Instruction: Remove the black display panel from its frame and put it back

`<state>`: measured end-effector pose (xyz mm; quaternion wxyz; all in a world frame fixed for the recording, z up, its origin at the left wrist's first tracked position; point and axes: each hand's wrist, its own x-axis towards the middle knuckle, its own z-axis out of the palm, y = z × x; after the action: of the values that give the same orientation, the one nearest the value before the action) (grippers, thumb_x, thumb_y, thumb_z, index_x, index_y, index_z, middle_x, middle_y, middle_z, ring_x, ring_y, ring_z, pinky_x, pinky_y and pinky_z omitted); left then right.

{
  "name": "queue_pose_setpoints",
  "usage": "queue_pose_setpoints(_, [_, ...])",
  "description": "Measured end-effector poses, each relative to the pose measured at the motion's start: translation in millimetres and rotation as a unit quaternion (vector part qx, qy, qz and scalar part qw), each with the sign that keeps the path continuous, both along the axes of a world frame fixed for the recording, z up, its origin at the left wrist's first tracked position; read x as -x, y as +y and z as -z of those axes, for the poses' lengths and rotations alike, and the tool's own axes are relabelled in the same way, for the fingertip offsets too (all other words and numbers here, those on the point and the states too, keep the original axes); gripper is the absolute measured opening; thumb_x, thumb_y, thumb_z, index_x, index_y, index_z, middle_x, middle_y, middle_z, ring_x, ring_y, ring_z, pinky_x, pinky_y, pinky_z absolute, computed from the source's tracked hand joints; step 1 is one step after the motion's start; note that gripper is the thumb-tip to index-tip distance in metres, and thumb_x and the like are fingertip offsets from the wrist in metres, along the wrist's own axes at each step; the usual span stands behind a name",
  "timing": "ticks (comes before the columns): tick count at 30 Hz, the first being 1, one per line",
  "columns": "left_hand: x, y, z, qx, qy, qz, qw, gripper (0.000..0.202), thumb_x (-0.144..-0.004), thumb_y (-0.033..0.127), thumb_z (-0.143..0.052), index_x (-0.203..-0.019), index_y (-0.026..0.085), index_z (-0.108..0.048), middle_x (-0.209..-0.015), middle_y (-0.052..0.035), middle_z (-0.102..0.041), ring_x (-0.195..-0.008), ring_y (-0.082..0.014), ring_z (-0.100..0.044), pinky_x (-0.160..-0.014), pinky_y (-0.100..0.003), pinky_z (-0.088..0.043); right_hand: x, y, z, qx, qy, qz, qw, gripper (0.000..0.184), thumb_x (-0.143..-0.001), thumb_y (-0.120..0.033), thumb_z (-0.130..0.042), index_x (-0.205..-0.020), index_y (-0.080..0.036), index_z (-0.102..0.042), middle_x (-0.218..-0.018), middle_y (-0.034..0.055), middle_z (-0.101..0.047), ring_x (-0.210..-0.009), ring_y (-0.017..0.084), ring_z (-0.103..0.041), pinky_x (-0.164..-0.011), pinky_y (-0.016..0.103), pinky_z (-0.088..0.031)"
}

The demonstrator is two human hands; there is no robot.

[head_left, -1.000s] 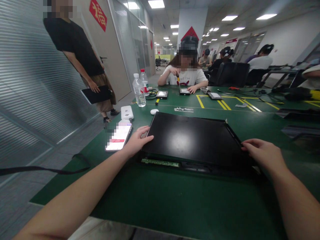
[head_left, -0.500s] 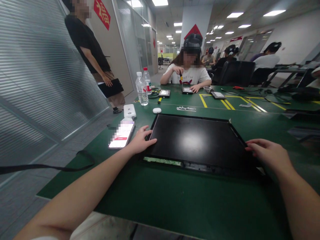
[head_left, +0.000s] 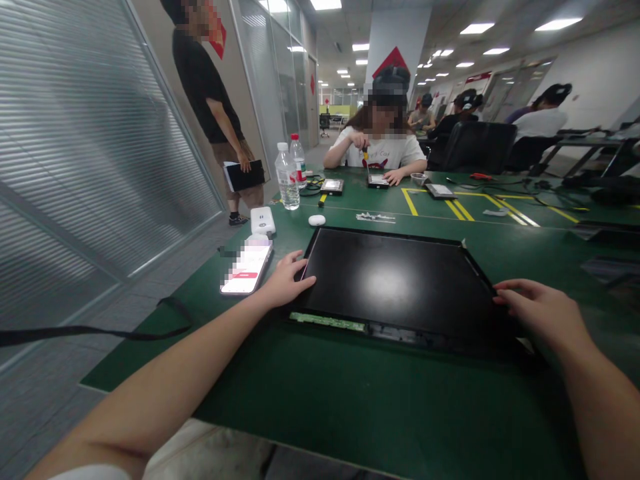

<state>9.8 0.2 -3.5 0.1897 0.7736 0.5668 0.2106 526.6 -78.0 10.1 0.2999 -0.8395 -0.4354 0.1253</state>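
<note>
A large black flat display panel (head_left: 395,280) lies on the green table (head_left: 350,400), a green circuit strip (head_left: 327,322) showing along its near edge. My left hand (head_left: 283,283) grips the panel's left edge near the front corner, thumb on top. My right hand (head_left: 543,313) holds the right edge with its fingers curled over it. Both forearms reach in from the bottom corners.
A lit phone (head_left: 247,268), a white power bank (head_left: 263,220) and a small white case (head_left: 317,220) lie left of the panel. Two water bottles (head_left: 287,179) stand farther back. A person (head_left: 380,150) sits opposite using a screwdriver. Another person (head_left: 215,100) stands by the left wall.
The panel's near edge has settled lower onto the table. My hands stay on its edges. The view has turned left a little, and the standing person has stepped farther away.
</note>
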Motion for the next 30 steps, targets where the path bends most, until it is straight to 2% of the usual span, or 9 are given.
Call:
queue_pose_setpoints(4, [0.6, 0.5, 0.3, 0.0, 0.002, 0.007, 1.0, 0.056, -0.092, 0.051, -0.068, -0.138, 0.021, -0.076, -0.167, -0.0165, -0.055, -0.156, -0.0434, -0.049, -0.131, -0.059, -0.037, -2.0, 1.5, 1.9, 0.017, -0.041, -0.007, 0.999, 0.035, -0.066, -0.054, -0.06, -0.084, -0.03, -0.078, -0.076, 0.0033, -0.08, -0.076, 0.031, -0.074, -0.076, 0.045, -0.053])
queue_pose_setpoints(7, [0.0, 0.4, 0.3, 0.001, -0.001, 0.012, 1.0, 0.056, -0.092, 0.052, -0.067, -0.138, 0.02, -0.076, -0.167, -0.0177, -0.055, -0.156, -0.0453, -0.048, -0.131, -0.061, -0.036, -5.9, 2.8, 5.8, 0.023, -0.035, -0.005, 0.999, 0.035, -0.067, -0.053, -0.061, -0.087, -0.03, -0.079, -0.078, 0.0033, -0.081, -0.077, 0.03, -0.075, -0.075, 0.045, -0.054])
queue_pose_setpoints(12, [-2.6, -0.9, 1.5, -0.001, -0.009, 0.016, 1.0, 0.054, -0.091, 0.05, -0.068, -0.135, 0.02, -0.075, -0.166, -0.0198, -0.056, -0.157, -0.0468, -0.046, -0.131, -0.064, -0.035, -13.4, 4.4, 13.1, -0.008, -0.034, -0.006, 0.999, 0.036, -0.067, -0.057, -0.061, -0.083, -0.031, -0.079, -0.074, 0.0023, -0.081, -0.071, 0.031, -0.075, -0.07, 0.045, -0.054])
queue_pose_setpoints(14, [-4.1, -2.4, 1.4, 0.0, -0.01, 0.017, 1.0, 0.06, -0.092, 0.049, -0.067, -0.143, 0.017, -0.069, -0.168, -0.0221, -0.053, -0.159, -0.0457, -0.044, -0.131, -0.063, -0.034, -14.7, 4.9, 14.5, -0.006, -0.044, -0.006, 0.999, 0.036, -0.068, -0.057, -0.061, -0.082, -0.031, -0.079, -0.074, 0.0022, -0.081, -0.072, 0.031, -0.075, -0.069, 0.044, -0.053])
queue_pose_setpoints(18, [-3.7, -7.7, -4.5, -0.026, -0.009, 0.035, 0.999, 0.083, -0.092, 0.047, -0.069, -0.165, 0.011, -0.048, -0.175, -0.026, -0.04, -0.163, -0.0427, -0.037, -0.134, -0.061, -0.03, -13.2, 5.5, 14.1, 0.018, -0.06, 0.002, 0.998, 0.031, -0.07, -0.053, -0.06, -0.082, -0.031, -0.079, -0.08, 0.0029, -0.082, -0.079, 0.03, -0.075, -0.073, 0.043, -0.053])
queue_pose_setpoints(20, [-1.0, -10.8, -10.9, -0.043, 0.009, 0.06, 0.997, 0.077, -0.092, 0.05, -0.072, -0.159, 0.014, -0.057, -0.175, -0.025, -0.041, -0.164, -0.0446, -0.036, -0.133, -0.064, -0.03, -11.5, 5.6, 13.1, 0.028, -0.071, 0.008, 0.997, 0.03, -0.071, -0.051, -0.059, -0.082, -0.031, -0.078, -0.081, 0.0031, -0.082, -0.081, 0.03, -0.075, -0.075, 0.043, -0.053])
queue_pose_setpoints(23, [4.0, -14.8, -22.0, -0.045, 0.031, 0.148, 0.987, 0.054, -0.092, 0.05, -0.076, -0.139, 0.023, -0.076, -0.17, -0.0184, -0.052, -0.158, -0.0443, -0.044, -0.13, -0.065, -0.035, -10.0, 5.3, 11.5, 0.03, -0.076, 0.009, 0.997, 0.03, -0.07, -0.051, -0.058, -0.081, -0.031, -0.078, -0.081, 0.0028, -0.082, -0.082, 0.031, -0.075, -0.076, 0.044, -0.052])
queue_pose_setpoints(26, [6.9, -17.3, -30.2, -0.022, 0.037, 0.211, 0.977, 0.048, -0.092, 0.05, -0.079, -0.133, 0.026, -0.08, -0.163, -0.0158, -0.061, -0.151, -0.0414, -0.053, -0.126, -0.061, -0.042, -9.3, 4.5, 10.0, 0.026, -0.062, 0.006, 0.998, 0.029, -0.069, -0.052, -0.058, -0.079, -0.032, -0.077, -0.079, 0.0026, -0.082, -0.08, 0.031, -0.075, -0.073, 0.044, -0.052])
queue_pose_setpoints(30, [7.8, -17.5, -34.5, -0.008, 0.035, 0.237, 0.971, 0.049, -0.09, 0.049, -0.083, -0.134, 0.028, -0.081, -0.159, -0.0142, -0.065, -0.15, -0.0406, -0.055, -0.125, -0.059, -0.044, -6.2, 2.8, 7.0, 0.02, -0.052, 0.013, 0.998, 0.027, -0.069, -0.049, -0.059, -0.079, -0.031, -0.076, -0.079, 0.0028, -0.082, -0.076, 0.03, -0.074, -0.072, 0.043, -0.054])
